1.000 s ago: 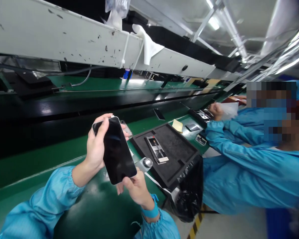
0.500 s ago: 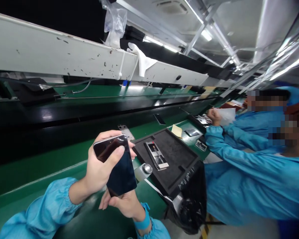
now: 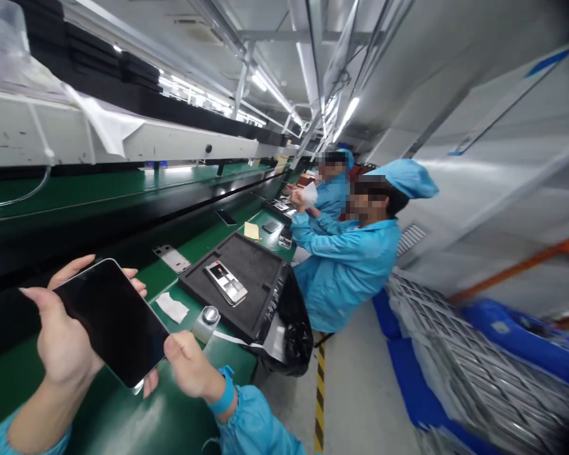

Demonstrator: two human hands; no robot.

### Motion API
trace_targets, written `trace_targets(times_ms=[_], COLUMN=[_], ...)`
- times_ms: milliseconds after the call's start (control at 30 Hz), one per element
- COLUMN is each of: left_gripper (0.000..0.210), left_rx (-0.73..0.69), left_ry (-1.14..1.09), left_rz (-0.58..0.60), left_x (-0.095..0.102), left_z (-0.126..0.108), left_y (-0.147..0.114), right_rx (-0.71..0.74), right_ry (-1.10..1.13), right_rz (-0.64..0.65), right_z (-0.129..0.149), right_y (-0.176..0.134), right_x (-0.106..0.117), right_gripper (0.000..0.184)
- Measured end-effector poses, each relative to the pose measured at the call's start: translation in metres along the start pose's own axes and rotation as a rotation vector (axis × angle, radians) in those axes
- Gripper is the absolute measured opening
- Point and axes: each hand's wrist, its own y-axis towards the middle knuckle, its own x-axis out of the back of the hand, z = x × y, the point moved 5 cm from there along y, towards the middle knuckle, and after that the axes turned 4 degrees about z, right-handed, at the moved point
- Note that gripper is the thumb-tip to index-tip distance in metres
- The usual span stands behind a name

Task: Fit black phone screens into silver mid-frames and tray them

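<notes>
The glossy black, round-cornered phone [image 3: 114, 325] sits between the left hand [image 3: 65, 341], curled behind it, and the right hand [image 3: 190, 365], pinching its lower end.

Lit by ceiling tubes [image 3: 260, 82] beyond held phone [image 3: 114, 322]. Glares pale on green bench [image 3: 146, 414] below it. Smears, stretches far right of grip.

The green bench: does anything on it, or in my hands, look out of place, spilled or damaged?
Only mildly: a crumpled white scrap lies loose beside the bottle, which looks untidy. I see no spill on the bench and no crack on the held phone.
</notes>
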Motion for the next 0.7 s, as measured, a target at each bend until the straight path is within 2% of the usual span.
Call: trace_targets(times_ms=[167, 200, 267, 333, 433, 533, 600, 700], left_gripper=[0.060, 0.061, 0.064, 0.067, 0.069, 0.063, 0.053, 0.039], left_rx=[0.186, 0.221, 0.254, 0.270, 0.326, 0.366, 0.382, 0.372], left_ry=[0.036, 0.041, 0.057, 0.086, 0.167, 0.248, 0.313, 0.449], left_rz=[0.089, 0.061, -0.067, -0.183, -0.294, -0.375, -0.420, -0.446], left_x=[0.005, 0.007, 0.013, 0.020, 0.034, 0.048, 0.053, 0.055], left_z=[0.021, 0.026, 0.035, 0.049, 0.083, 0.124, 0.148, 0.175], left_y=[0.014, 0.017, 0.025, 0.038, 0.069, 0.107, 0.131, 0.161], right_rx=[-0.106, -0.129, -0.144, -0.093, -0.030, -0.123, -0.176, -0.212], right_ry=[0.019, 0.000, -0.090, -0.222, -0.378, -0.682, -0.807, -0.859], right_rz=[0.065, 0.075, 0.062, -0.042, -0.376, -0.700, -0.788, -0.783], right_z=[-0.013, -0.015, -0.011, 0.002, 0.017, 0.012, -0.001, -0.031], right_y=[-0.003, -0.006, -0.018, -0.035, -0.059, -0.071, -0.070, -0.068], right_x=[0.005, 0.008, 0.024, 0.057, 0.134, 0.205, 0.232, 0.247], right_gripper=[0.086, 0.087, 0.087, 0.084, 0.083, 0.082, 0.076, 0.065])
